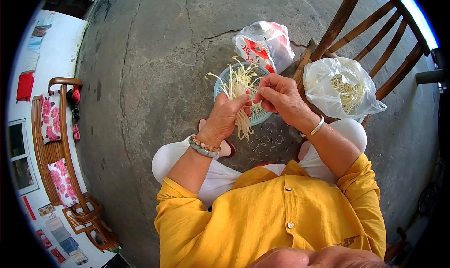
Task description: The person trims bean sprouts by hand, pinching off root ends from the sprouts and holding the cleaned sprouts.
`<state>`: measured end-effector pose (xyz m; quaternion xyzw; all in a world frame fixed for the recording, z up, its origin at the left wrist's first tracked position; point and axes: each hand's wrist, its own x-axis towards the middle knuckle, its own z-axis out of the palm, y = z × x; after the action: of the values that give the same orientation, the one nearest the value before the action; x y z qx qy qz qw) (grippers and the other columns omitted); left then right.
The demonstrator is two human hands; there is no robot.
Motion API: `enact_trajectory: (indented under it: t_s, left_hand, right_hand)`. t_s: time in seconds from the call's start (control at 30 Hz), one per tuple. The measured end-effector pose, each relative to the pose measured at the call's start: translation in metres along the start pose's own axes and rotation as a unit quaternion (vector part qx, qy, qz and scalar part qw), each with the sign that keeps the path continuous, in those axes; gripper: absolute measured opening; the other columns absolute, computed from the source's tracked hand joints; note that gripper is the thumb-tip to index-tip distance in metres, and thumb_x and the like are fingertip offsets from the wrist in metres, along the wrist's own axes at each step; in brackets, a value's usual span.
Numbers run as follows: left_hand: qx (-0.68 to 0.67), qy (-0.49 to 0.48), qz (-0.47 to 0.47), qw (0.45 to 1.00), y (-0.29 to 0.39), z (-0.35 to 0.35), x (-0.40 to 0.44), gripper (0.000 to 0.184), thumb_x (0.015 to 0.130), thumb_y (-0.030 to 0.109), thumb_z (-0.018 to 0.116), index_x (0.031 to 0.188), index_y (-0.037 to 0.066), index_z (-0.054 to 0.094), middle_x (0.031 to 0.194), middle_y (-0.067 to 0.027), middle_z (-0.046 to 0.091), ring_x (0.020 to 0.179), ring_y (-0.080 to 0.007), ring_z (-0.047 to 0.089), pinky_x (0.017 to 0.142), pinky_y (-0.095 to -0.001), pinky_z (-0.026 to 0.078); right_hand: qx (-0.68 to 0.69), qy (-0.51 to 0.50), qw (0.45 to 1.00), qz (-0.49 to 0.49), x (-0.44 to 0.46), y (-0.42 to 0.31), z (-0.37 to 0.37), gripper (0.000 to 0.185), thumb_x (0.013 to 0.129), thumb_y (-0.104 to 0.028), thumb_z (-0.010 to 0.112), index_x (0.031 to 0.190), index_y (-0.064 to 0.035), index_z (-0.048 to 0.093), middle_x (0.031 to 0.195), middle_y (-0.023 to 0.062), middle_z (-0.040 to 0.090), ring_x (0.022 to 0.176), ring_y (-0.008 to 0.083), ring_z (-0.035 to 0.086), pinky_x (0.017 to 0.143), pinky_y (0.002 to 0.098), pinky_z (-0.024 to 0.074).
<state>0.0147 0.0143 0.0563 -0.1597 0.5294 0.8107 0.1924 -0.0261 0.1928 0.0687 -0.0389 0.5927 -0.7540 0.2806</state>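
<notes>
My left hand (224, 115) is closed round a bunch of bean sprouts (239, 83), whose yellow heads fan out above it and whose pale stems hang below. Just right of the bunch is my right hand (280, 97), its thumb and fingertips pinched together; whatever lies between them is too small to make out. Beneath both hands a light blue basket (219, 90) stands on the floor, partly hidden by them. More sprouts (348, 93) lie in an open clear plastic bag (321, 76) at the right.
A wooden chair (344, 22) stands at the right, by the clear bag. Behind the basket sits a white and red plastic bag (267, 43). Small sprout scraps (267, 141) dot the concrete floor (154, 80). A wooden bench (47, 151) with flowered cushions is far left.
</notes>
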Motion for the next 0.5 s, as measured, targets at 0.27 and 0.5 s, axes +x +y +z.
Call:
enact_trajectory:
  t_s: [0.27, 0.5]
  left_hand:
    - [0.012, 0.003, 0.007, 1.000, 0.000, 0.004, -0.003, 0.017, 0.087, 0.013, 0.061, 0.102, 0.004, 0.060, 0.081, -0.0015, 0.061, 0.066, -0.0080, 0.056, 0.060, -0.0219, 0.047]
    - [-0.034, 0.014, -0.001, 0.999, 0.004, 0.004, -0.004, 0.017, 0.088, 0.017, 0.064, 0.099, 0.004, 0.061, 0.076, -0.0013, 0.060, 0.063, -0.0089, 0.056, 0.058, -0.0231, 0.048]
  right_hand:
    - [-0.060, 0.018, 0.998, -0.012, 0.009, 0.015, -0.006, 0.005, 0.080, -0.004, 0.056, 0.080, 0.0000, 0.054, 0.067, 0.0017, 0.055, 0.054, 0.0085, 0.046, 0.048, 0.0225, 0.0383]
    - [-0.265, 0.028, 0.948, -0.177, 0.002, 0.017, 0.006, 0.004, 0.080, -0.001, 0.054, 0.083, 0.0014, 0.054, 0.067, 0.0103, 0.056, 0.058, 0.0134, 0.050, 0.053, 0.0286, 0.0429]
